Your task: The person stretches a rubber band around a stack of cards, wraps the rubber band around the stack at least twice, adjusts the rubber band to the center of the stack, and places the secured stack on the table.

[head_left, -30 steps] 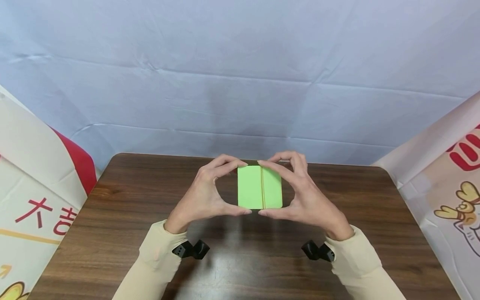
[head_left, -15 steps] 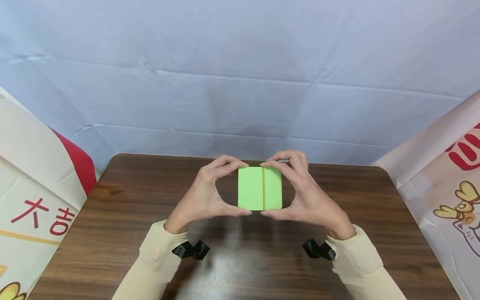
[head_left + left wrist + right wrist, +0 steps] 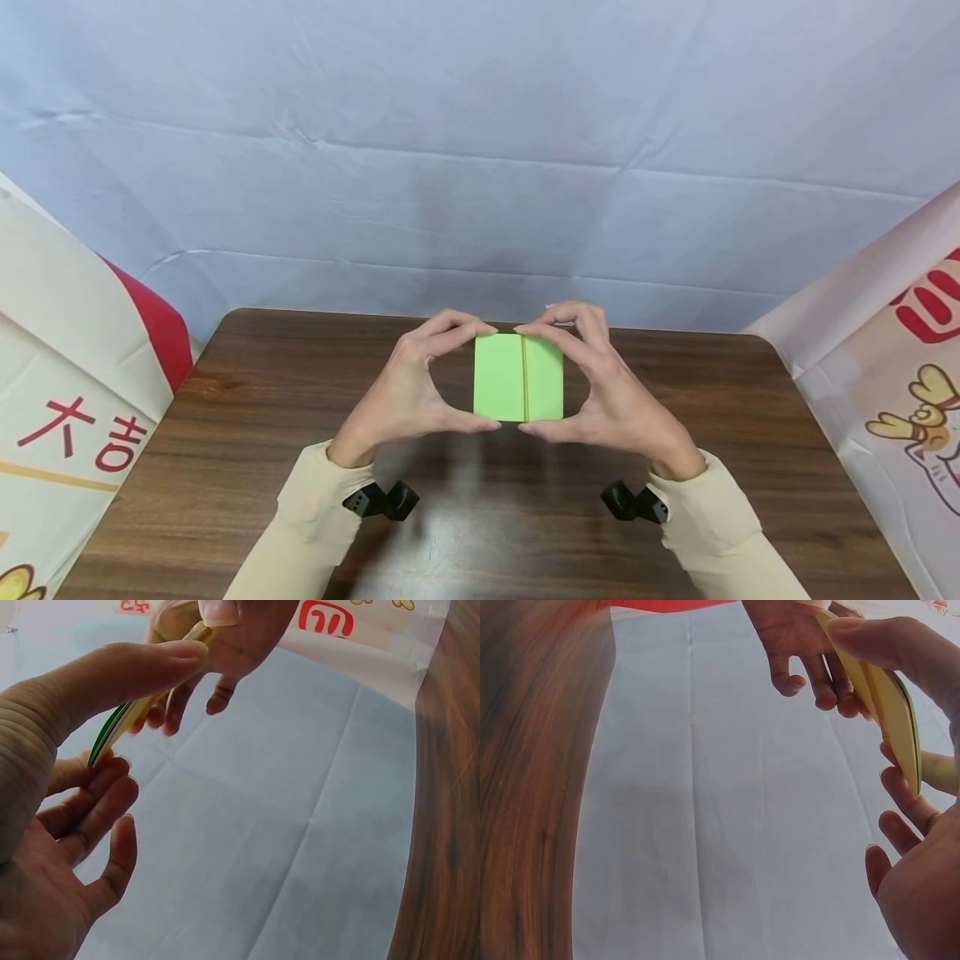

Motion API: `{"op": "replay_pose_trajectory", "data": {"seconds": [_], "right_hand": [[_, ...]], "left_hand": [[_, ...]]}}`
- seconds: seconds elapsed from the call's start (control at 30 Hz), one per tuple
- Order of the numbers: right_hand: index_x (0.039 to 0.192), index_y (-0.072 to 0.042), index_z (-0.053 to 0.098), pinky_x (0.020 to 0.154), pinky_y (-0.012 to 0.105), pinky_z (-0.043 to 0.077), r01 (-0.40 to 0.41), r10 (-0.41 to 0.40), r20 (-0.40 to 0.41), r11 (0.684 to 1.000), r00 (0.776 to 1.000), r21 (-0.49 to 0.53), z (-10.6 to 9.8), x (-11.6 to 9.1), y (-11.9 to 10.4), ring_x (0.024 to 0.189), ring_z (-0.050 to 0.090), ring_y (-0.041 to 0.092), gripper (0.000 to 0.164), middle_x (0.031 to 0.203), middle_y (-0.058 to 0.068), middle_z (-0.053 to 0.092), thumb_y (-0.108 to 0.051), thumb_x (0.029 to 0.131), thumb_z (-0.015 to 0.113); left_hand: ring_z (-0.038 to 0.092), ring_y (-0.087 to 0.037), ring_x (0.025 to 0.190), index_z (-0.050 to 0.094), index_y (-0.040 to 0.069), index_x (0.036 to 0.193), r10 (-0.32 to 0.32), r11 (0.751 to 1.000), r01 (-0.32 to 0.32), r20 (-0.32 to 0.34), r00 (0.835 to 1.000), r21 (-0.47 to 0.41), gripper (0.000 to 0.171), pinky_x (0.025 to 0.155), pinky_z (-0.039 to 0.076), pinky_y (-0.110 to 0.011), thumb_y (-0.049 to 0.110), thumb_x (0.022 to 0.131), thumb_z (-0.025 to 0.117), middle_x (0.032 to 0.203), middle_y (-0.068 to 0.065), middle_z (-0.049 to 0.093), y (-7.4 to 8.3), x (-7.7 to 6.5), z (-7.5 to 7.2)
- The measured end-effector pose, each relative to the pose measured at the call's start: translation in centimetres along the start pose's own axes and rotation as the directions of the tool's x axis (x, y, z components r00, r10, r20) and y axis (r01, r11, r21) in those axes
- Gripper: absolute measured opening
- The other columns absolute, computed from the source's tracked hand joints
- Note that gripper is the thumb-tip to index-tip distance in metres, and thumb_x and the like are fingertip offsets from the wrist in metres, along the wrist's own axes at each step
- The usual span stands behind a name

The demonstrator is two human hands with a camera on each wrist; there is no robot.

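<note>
A square, light green stack of paper or card (image 3: 498,379) is held up above the table between both hands. Around it, right of its middle, runs a thin tan rubber band (image 3: 525,379), top to bottom. My left hand (image 3: 408,387) pinches the stack's left part by its top and bottom edges, with thumb and fingers. My right hand (image 3: 615,387) grips the right part likewise, its fingertips close to the band. Edge-on in the left wrist view, the thin stack (image 3: 112,731) shows green and pale layers; in the right wrist view the stack (image 3: 889,705) looks yellowish and slightly bowed.
Below the hands lies a dark brown wooden table (image 3: 262,433). A pale blue-grey cloth (image 3: 480,167) hangs behind its far edge. Printed sheets hang at the left (image 3: 75,375) and right (image 3: 900,400). Black wrist cameras (image 3: 382,500) sit on both cuffs.
The right fingertips and the rubber band shift slightly right, then back left. The left hand stays nearly in place, and both hands keep hold of the stack.
</note>
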State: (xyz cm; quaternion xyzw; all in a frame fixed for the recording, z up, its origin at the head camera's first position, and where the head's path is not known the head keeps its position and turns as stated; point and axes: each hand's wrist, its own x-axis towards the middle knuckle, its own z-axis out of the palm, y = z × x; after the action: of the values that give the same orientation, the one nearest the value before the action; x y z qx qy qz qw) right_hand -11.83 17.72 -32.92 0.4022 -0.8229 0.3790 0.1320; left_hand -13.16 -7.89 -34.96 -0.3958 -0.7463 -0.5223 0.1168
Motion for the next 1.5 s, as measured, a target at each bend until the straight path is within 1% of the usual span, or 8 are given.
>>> {"op": "replay_pose_trajectory", "data": {"seconds": [0.3, 0.5, 0.83, 0.93, 1.1, 1.37, 1.43, 1.5], "right_hand": [[0.139, -0.010, 0.058, 0.092, 0.055, 0.041, 0.012, -0.012, -0.041, 1.000, 0.999, -0.002, 0.34, 0.20, -0.13, 0.126, 0.030, 0.031, 0.095, 0.133, 0.010, 0.043, -0.015, 0.054, 0.101], [0.139, -0.011, 0.057, 0.094, 0.056, 0.040, -0.005, 0.004, -0.031, 1.000, 1.000, -0.020, 0.50, 0.21, 0.06, 0.128, 0.029, 0.031, 0.095, 0.134, 0.010, 0.042, -0.018, 0.055, 0.101], [0.140, -0.013, 0.057, 0.094, 0.054, 0.043, -0.019, 0.019, 0.021, 1.000, 1.000, 0.007, 0.43, 0.34, 0.00, 0.131, 0.027, 0.028, 0.094, 0.135, 0.006, 0.043, -0.019, 0.057, 0.100], [0.140, -0.013, 0.057, 0.093, 0.055, 0.043, -0.014, 0.014, 0.015, 1.000, 1.000, -0.013, 0.35, 0.42, -0.04, 0.131, 0.028, 0.030, 0.095, 0.135, 0.006, 0.044, -0.018, 0.056, 0.100], [0.139, -0.013, 0.057, 0.095, 0.056, 0.040, -0.017, 0.017, -0.005, 1.000, 1.000, -0.020, 0.22, 0.54, 0.01, 0.128, 0.029, 0.030, 0.096, 0.133, 0.007, 0.044, -0.019, 0.054, 0.101], [0.137, -0.014, 0.059, 0.101, 0.058, 0.027, -0.019, 0.017, -0.042, 0.998, 0.999, -0.058, 0.66, 0.71, 0.19, 0.129, 0.028, 0.031, 0.097, 0.131, 0.007, 0.045, -0.028, 0.052, 0.103], [0.137, -0.014, 0.059, 0.102, 0.059, 0.025, -0.018, 0.015, -0.039, 0.997, 0.999, -0.076, 0.58, 0.70, 0.19, 0.130, 0.028, 0.031, 0.097, 0.131, 0.007, 0.045, -0.030, 0.052, 0.103], [0.139, -0.015, 0.058, 0.102, 0.059, 0.026, -0.022, 0.021, -0.021, 0.996, 1.000, -0.084, 0.34, 0.66, 0.14, 0.131, 0.027, 0.031, 0.098, 0.133, 0.006, 0.044, -0.032, 0.054, 0.102]], "left_hand": [[0.060, -0.015, 0.109, 0.068, 0.010, 0.128, -0.013, 1.000, 0.013, -0.030, 0.999, 0.005, 0.083, 0.088, 0.050, -0.036, 0.020, 0.054, 0.102, 0.120, 0.002, 0.063, 0.00, 0.10, 0.13], [0.060, -0.015, 0.110, 0.068, 0.010, 0.128, -0.026, 1.000, 0.026, -0.028, 0.999, 0.016, 0.082, 0.089, 0.050, -0.037, 0.021, 0.054, 0.102, 0.120, 0.002, 0.063, -0.10, -0.05, 0.11], [0.059, -0.016, 0.114, 0.067, 0.009, 0.129, 0.018, 1.000, -0.018, -0.004, 1.000, 0.001, 0.081, 0.096, 0.050, -0.036, 0.019, 0.057, 0.101, 0.122, 0.000, 0.062, -0.11, 0.12, 0.19], [0.060, -0.017, 0.114, 0.067, 0.009, 0.129, 0.023, 1.000, -0.023, -0.017, 1.000, 0.003, 0.082, 0.096, 0.050, -0.037, 0.019, 0.056, 0.101, 0.122, -0.001, 0.063, -0.05, 0.21, 0.21], [0.060, -0.017, 0.113, 0.068, 0.009, 0.128, 0.008, 1.000, -0.008, -0.039, 0.999, -0.005, 0.082, 0.096, 0.050, -0.038, 0.019, 0.055, 0.102, 0.120, 0.000, 0.064, -0.07, 0.14, 0.20], [0.060, -0.016, 0.113, 0.068, 0.010, 0.128, -0.023, 1.000, 0.023, -0.035, 0.999, 0.019, 0.083, 0.095, 0.050, -0.040, 0.022, 0.053, 0.102, 0.119, 0.002, 0.064, -0.19, 0.15, 0.24], [0.060, -0.015, 0.112, 0.068, 0.010, 0.128, -0.022, 0.999, 0.023, -0.032, 0.999, 0.023, 0.083, 0.094, 0.051, -0.039, 0.022, 0.054, 0.102, 0.119, 0.002, 0.064, -0.16, 0.19, 0.23], [0.060, -0.015, 0.111, 0.068, 0.010, 0.128, -0.021, 0.999, 0.022, -0.030, 0.999, 0.027, 0.083, 0.094, 0.051, -0.038, 0.023, 0.054, 0.102, 0.119, 0.002, 0.063, -0.12, 0.24, 0.21]]}}
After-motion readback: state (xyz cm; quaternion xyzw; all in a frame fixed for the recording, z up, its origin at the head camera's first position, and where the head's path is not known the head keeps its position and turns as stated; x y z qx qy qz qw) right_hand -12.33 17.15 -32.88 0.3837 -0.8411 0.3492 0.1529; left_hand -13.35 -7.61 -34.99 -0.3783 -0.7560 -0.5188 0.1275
